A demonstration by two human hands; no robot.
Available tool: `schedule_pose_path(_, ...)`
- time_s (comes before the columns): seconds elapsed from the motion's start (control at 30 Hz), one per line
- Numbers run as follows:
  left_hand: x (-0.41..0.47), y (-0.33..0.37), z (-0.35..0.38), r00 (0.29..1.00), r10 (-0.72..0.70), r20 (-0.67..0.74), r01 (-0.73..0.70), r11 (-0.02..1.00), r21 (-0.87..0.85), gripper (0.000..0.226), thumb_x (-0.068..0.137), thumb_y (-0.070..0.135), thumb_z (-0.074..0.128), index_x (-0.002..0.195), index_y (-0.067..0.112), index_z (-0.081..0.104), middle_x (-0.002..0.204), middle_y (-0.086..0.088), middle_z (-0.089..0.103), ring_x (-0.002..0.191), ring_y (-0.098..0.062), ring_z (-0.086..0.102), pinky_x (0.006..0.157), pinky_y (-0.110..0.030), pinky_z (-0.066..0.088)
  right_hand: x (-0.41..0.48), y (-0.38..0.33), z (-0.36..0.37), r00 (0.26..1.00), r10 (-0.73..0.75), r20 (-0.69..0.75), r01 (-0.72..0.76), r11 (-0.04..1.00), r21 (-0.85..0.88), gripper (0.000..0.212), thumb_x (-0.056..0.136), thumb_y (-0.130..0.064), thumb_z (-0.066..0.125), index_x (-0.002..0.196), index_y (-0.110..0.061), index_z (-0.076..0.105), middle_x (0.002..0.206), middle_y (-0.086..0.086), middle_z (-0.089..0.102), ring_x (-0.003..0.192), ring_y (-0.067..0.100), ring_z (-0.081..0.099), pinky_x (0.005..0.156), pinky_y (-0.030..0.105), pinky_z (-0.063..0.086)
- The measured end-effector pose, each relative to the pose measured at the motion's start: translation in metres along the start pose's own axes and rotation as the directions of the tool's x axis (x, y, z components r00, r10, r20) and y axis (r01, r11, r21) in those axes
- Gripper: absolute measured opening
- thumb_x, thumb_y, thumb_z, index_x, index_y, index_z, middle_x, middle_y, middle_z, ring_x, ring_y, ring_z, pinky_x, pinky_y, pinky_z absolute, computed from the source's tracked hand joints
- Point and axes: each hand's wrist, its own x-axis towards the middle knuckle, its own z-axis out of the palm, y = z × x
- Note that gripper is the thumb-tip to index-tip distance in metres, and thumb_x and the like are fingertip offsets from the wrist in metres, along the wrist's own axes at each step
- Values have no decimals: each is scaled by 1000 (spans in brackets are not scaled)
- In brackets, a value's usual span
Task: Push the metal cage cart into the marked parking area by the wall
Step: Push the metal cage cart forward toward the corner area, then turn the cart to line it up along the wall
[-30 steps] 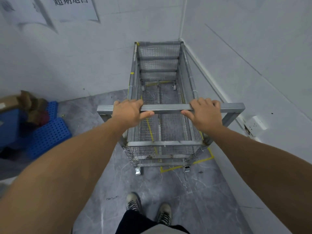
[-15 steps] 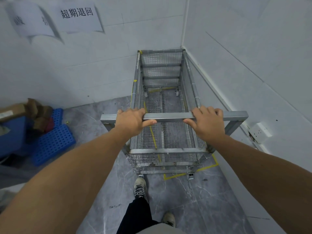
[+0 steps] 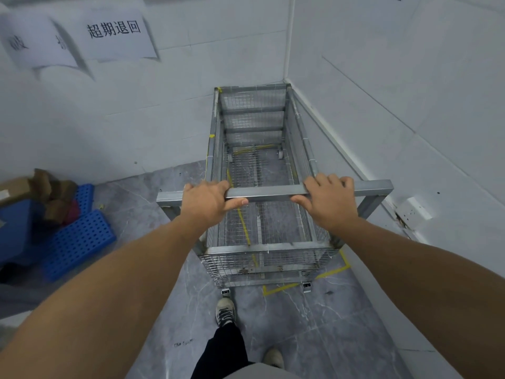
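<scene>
The metal cage cart (image 3: 254, 121) stands lengthways in the room's corner, its far end against the back wall and its right side along the right wall. It is empty, with wire-mesh sides. My left hand (image 3: 206, 199) and my right hand (image 3: 326, 199) both grip its square handle bar (image 3: 266, 193), thumbs underneath. Yellow floor tape (image 3: 332, 272) marks the parking area; its near corner shows just beyond the cart's near right wheel, and more tape shows through the mesh floor.
Blue perforated plastic pallets (image 3: 78, 239) with cardboard scraps (image 3: 49, 192) lie at the left by the back wall. A loose wall socket (image 3: 412, 213) juts from the right wall beside the handle. Paper signs (image 3: 114, 34) hang on the back wall. My shoes (image 3: 225, 310) are right behind the cart.
The cart has rolled forward into the corner, and my left foot has stepped up behind it. Both hands have stayed on the handle bar.
</scene>
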Motion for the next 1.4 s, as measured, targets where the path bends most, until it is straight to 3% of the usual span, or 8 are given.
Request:
schedule_pose_path(0.47, 3, 0, 3, 999, -42, 16, 42, 999, -22, 78, 68, 86, 16, 96, 24, 52, 89, 2, 63, 83, -20, 56, 86, -44, 34, 1, -1, -5, 1000, 0, 31, -1, 998, 59, 67, 90, -74, 17, 102, -21, 56, 96, 2, 61, 89, 27, 52, 82, 45, 32)
schedule_pose_path(0.67, 3, 3, 5, 999, -49, 3, 49, 999, 7, 74, 69, 86, 17, 91, 23, 50, 88, 1, 61, 82, -22, 53, 85, -44, 33, -1, 1, -4, 1000, -1, -22, 3, 993, 114, 69, 88, -72, 20, 100, -18, 60, 92, 6, 62, 87, 30, 55, 84, 45, 32)
schedule_pose_path(0.87, 4, -4, 6, 1000, 1, 15, -1, 1000, -2, 73, 73, 85, 17, 95, 23, 50, 88, 1, 59, 81, -22, 53, 83, -44, 34, -1, 0, -8, 1000, 10, 4, -11, 991, 133, 71, 88, -74, 17, 105, -19, 60, 97, 4, 63, 92, 29, 55, 87, 46, 32)
schedule_pose_path(1.03, 3, -15, 3, 996, 70, 51, -66, 994, -91, 59, 84, 75, 27, 99, 23, 49, 91, 2, 57, 82, -21, 51, 82, -42, 33, -1, -1, -11, 998, 27, 57, -35, 990, 134, 78, 85, -78, 7, 111, -25, 58, 105, 0, 61, 99, 26, 53, 90, 45, 29)
schedule_pose_path(1.23, 0, -33, 7, 991, 136, 10, -133, 983, -130, 59, 84, 75, 22, 103, 28, 51, 93, 5, 56, 87, -19, 54, 80, -40, 35, -4, -5, -12, 996, 57, 72, -66, 989, 130, 76, 86, -77, 10, 122, -28, 56, 114, -1, 61, 109, 25, 50, 102, 47, 27)
schedule_pose_path(1.4, -6, -62, 7, 993, 121, 7, -120, 989, -90, 54, 86, 74, 26, 105, 32, 53, 94, 6, 58, 88, -19, 55, 80, -39, 32, -11, -20, -9, 985, 161, 59, -168, 977, 134, 76, 89, -76, 15, 128, -24, 54, 120, 4, 58, 122, 29, 44, 115, 57, 12)
